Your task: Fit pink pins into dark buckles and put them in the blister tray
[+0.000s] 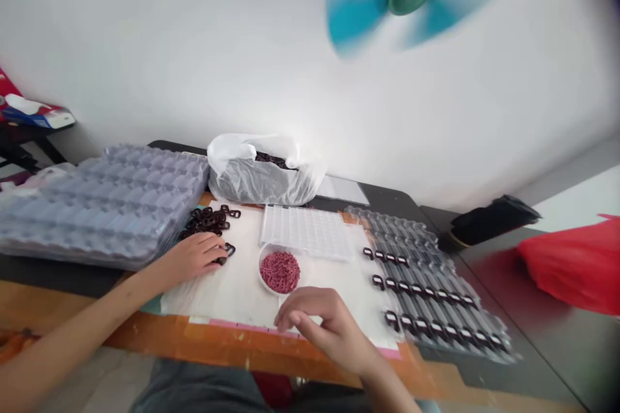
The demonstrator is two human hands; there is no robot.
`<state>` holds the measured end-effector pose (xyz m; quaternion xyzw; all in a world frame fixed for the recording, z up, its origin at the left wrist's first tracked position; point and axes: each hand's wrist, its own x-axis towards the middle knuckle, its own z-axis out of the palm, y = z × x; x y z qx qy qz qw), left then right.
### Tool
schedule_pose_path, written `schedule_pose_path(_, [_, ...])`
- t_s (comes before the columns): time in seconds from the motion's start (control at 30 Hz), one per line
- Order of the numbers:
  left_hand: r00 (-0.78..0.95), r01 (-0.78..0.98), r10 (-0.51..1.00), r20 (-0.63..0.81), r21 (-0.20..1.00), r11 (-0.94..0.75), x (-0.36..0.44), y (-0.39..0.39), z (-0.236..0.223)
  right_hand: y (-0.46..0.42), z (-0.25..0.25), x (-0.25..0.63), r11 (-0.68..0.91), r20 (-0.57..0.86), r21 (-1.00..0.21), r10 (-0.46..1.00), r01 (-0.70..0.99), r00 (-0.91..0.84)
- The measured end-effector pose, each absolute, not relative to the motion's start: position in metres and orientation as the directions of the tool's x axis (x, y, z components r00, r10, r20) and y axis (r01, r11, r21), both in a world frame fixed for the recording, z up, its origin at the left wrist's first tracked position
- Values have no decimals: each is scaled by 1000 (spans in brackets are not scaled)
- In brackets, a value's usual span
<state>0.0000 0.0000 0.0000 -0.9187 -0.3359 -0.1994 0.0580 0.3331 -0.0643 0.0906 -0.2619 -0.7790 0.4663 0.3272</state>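
Observation:
My left hand [201, 255] rests on the white work sheet with its fingers closed on a small black plastic buckle-like piece [229, 250]. Just behind it lies a loose pile of the same black pieces [206, 221]. My right hand [327, 322] hovers at the sheet's front edge, its thumb and fingers curled together in a pinch; whatever may be between the tips is too small to see. Close in front of that hand stands a round white bowl [262, 279] full of small dark pink pins [281, 271].
A white gridded tray [307, 232] lies behind the bowl. To the right, a clear ridged tray [426, 251] carries rows of black pieces. Stacked clear trays [121, 200] stand left. A plastic bag [252, 181] holds dark pieces. A blue fan [358, 13] spins above.

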Motion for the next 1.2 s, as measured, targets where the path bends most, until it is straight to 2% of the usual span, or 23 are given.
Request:
schedule_pose_path(0.07, [659, 637, 620, 426, 122, -761, -1, -1, 1, -60, 95, 326, 465, 281, -876, 708, 128, -648])
schedule_pose_path(0.13, [594, 641, 688, 417, 271, -718, 3, -3, 10, -54, 98, 317, 548, 335, -814, 714, 194, -615])
schedule_pose_path(0.23, [457, 599, 834, 310, 586, -546, 21, -10, 39, -38, 98, 298, 730, 471, -569, 666, 377, -579])
schedule_pose_path(0.33, [358, 420, 922, 147, 856, -300, 51, -13, 70, -16, 95, 281, 821, 549, -280, 562, 498, -619])
schedule_pose_path(0.37, [349, 345, 931, 106, 909, -233, 60, -12, 78, -9, 95, 278, 826, 571, -229, 543, 515, -616])
schedule_pose_path(0.43, [309, 184, 949, 64, 975, -126, 77, -5, 89, 5, 98, 275, 820, 630, -212, 531, 532, -567])
schedule_pose_path(0.5, [255, 9, 965, 68, 997, -73, 90, 8, 93, 18, 105, 278, 801, 674, -294, 560, 521, -482])
schedule_pose_path(0.57, [236, -154, 965, 114, 985, -78, 98, 24, 93, 31, 113, 280, 740, 667, -468, 654, 483, -357])
schedule_pose_path(0.67, [236, -314, 953, 187, 943, -108, 108, 52, 86, 53, 120, 281, 530, 504, -762, 846, 372, -173])
schedule_pose_path(0.73, [184, -393, 963, 199, 912, -114, 112, 69, 76, 70, 117, 280, 406, 368, -850, 914, 335, -172])
schedule_pose_path(0.77, [153, -441, 969, 193, 891, -108, 114, 76, 71, 79, 114, 280, 377, 321, -853, 924, 361, -206])
schedule_pose_path(0.83, [91, -541, 983, 159, 837, -85, 115, 85, 58, 97, 103, 283, 376, 262, -755, 924, 537, -278])
schedule_pose_path(0.93, [30, -646, 998, 54, 763, -22, 113, 88, 38, 123, 82, 293, 359, 200, -468, 933, 807, -300])
schedule_pose_path(0.97, [32, -661, 999, 7, 750, 16, 112, 87, 32, 130, 74, 297, 342, 180, -399, 939, 851, -293])
schedule_pose_path(1.07, [83, -669, 989, -124, 729, 148, 110, 82, 15, 143, 54, 305, 322, 128, -310, 947, 895, -296])
schedule_pose_path(1.2, [148, -686, 983, -112, 704, 184, 111, 79, 4, 148, 40, 306, 320, 118, -213, 946, 923, -301])
